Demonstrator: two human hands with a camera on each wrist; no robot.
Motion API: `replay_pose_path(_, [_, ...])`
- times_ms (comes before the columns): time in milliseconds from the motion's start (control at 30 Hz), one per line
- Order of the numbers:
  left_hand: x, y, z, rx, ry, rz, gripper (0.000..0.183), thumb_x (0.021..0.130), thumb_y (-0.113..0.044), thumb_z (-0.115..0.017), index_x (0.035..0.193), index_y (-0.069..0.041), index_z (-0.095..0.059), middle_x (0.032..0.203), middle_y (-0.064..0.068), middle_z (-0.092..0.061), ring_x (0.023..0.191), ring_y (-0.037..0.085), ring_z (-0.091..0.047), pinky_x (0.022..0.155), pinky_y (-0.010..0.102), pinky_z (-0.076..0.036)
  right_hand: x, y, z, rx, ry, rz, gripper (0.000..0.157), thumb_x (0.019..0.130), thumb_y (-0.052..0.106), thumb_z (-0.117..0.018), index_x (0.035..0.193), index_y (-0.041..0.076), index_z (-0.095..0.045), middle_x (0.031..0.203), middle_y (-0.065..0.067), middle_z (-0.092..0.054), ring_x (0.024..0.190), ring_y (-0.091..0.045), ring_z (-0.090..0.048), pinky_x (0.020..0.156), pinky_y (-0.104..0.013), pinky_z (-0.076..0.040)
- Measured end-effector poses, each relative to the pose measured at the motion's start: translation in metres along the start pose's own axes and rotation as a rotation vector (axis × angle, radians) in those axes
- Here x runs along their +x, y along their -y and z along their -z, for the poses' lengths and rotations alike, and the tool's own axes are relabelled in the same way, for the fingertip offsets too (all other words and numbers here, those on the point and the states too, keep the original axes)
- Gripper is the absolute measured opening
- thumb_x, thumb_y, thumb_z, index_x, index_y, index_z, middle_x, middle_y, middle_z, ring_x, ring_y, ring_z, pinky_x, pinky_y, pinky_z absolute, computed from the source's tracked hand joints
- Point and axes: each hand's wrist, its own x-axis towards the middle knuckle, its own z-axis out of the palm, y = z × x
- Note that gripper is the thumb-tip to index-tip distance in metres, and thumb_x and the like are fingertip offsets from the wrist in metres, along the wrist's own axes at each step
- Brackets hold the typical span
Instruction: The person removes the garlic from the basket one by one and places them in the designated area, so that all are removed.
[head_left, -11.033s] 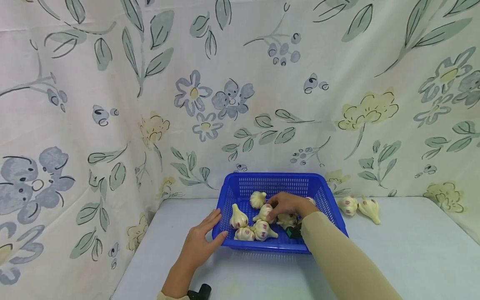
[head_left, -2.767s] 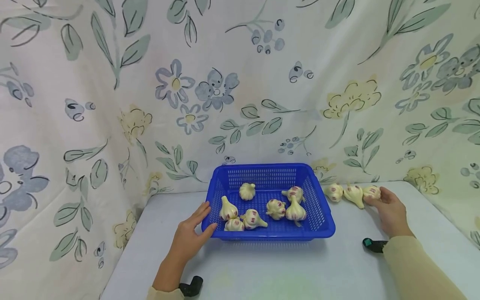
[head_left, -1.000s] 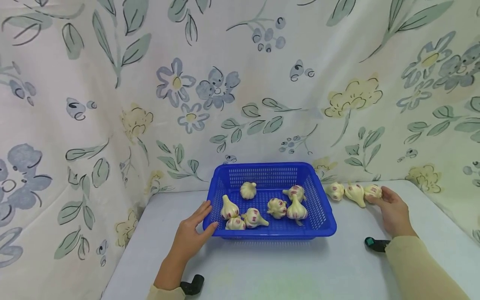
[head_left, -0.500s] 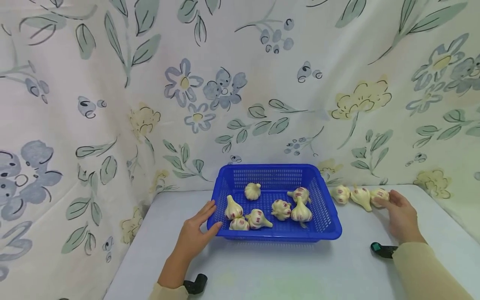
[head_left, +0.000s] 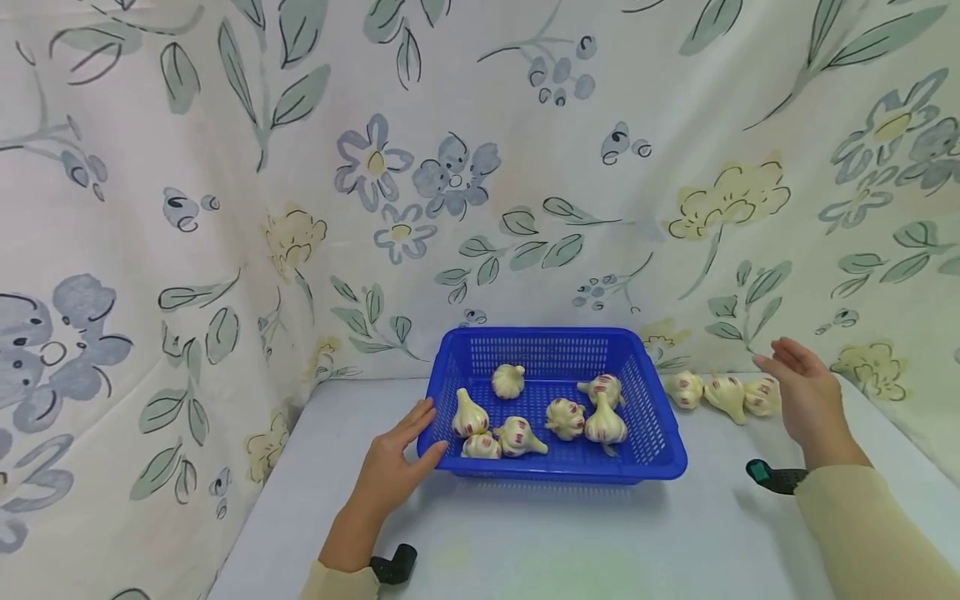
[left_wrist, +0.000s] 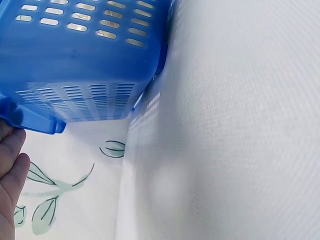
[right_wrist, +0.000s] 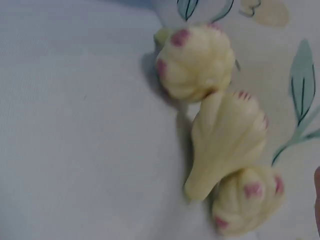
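A blue plastic basket [head_left: 558, 469] with slotted sides holds several garlic bulbs [head_left: 507, 381]. My left hand [head_left: 392, 468] rests against its front left corner, fingers along the left rim and thumb at the front rim. In the left wrist view those fingers [left_wrist: 11, 167] touch the rim from outside. My right hand [head_left: 813, 402] is raised above the table, holding nothing, its fingers loosely extended. Closest to it lies a garlic bulb [head_left: 762, 397], the rightmost in a row of three. Beside that sit a long-necked bulb [head_left: 724, 396] and a rounder bulb [head_left: 685, 389].
A white-covered table [head_left: 540, 542] carries everything. Behind it hangs a floral cloth [head_left: 525, 275], with the row of bulbs lying close to its foot. Each wrist bears a black camera mount, one [head_left: 395, 564] at the left and another [head_left: 776, 477] at the right.
Earlier my right hand was in the basket at a bulb. Later it held that bulb at the right end of the row; now it has let go and risen. The left hand stays at the basket.
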Motion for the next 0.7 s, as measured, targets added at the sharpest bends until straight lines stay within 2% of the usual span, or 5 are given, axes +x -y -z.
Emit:
replay_pose_path(67, [0.000, 0.001, 0.000, 0.005, -0.006, -0.002, 0.054, 0.089, -0.032, -0.073, 0.135, -0.005, -0.060, 0.147, 0.000, -0.051, 0.137, 0.022, -0.047, 0.106, 0.041, -0.044, -0.002, 0.011, -0.015, 0.068, 0.055, 0.072, 0.081, 0.088, 0.020, -0.074, 0.156, 0.020, -0.028, 0.138, 0.015, -0.046, 0.139, -0.004, -0.034, 0.122, -0.026, -0.004])
replay_pose_path(167, [0.000, 0.004, -0.001, 0.010, -0.015, -0.008, 0.055, 0.089, -0.032, -0.073, 0.135, -0.005, -0.060, 0.147, 0.000, -0.051, 0.136, 0.022, -0.048, 0.105, 0.042, -0.044, -0.007, 0.027, -0.039, 0.162, 0.151, 0.181, 0.071, 0.089, 0.010, -0.071, 0.152, 0.011, -0.036, 0.129, 0.010, -0.055, 0.123, -0.001, -0.051, 0.117, -0.019, -0.025])
replay_pose_path(267, [0.000, 0.006, -0.002, 0.011, -0.020, -0.010, 0.054, 0.090, -0.032, -0.072, 0.135, -0.006, -0.060, 0.147, -0.001, -0.050, 0.136, 0.021, -0.048, 0.106, 0.042, -0.044, -0.013, 0.042, -0.066, 0.199, 0.248, 0.261, 0.062, 0.091, 0.004, -0.067, 0.147, 0.003, -0.041, 0.127, 0.004, -0.061, 0.113, -0.003, -0.061, 0.097, -0.012, -0.047])
replay_pose_path(333, [0.000, 0.006, -0.002, 0.011, -0.021, -0.005, 0.055, 0.090, -0.032, -0.073, 0.136, -0.007, -0.059, 0.148, -0.002, -0.050, 0.137, 0.021, -0.047, 0.106, 0.041, -0.044, -0.017, 0.051, -0.084, 0.186, 0.317, 0.292, 0.057, 0.092, 0.002, -0.065, 0.145, 0.000, -0.043, 0.125, 0.002, -0.064, 0.111, -0.005, -0.064, 0.090, -0.011, -0.051])
replay_pose_path(700, [-0.002, 0.001, -0.003, -0.008, -0.003, 0.034, 0.056, 0.090, -0.036, -0.072, 0.137, -0.008, -0.058, 0.149, -0.005, -0.048, 0.138, 0.019, -0.045, 0.107, 0.042, -0.043, -0.031, 0.067, -0.176, -0.297, 0.619, 0.352, 0.045, 0.094, 0.019, -0.068, 0.137, 0.009, -0.056, 0.122, 0.003, -0.069, 0.109, -0.006, -0.066, 0.091, -0.015, -0.052])
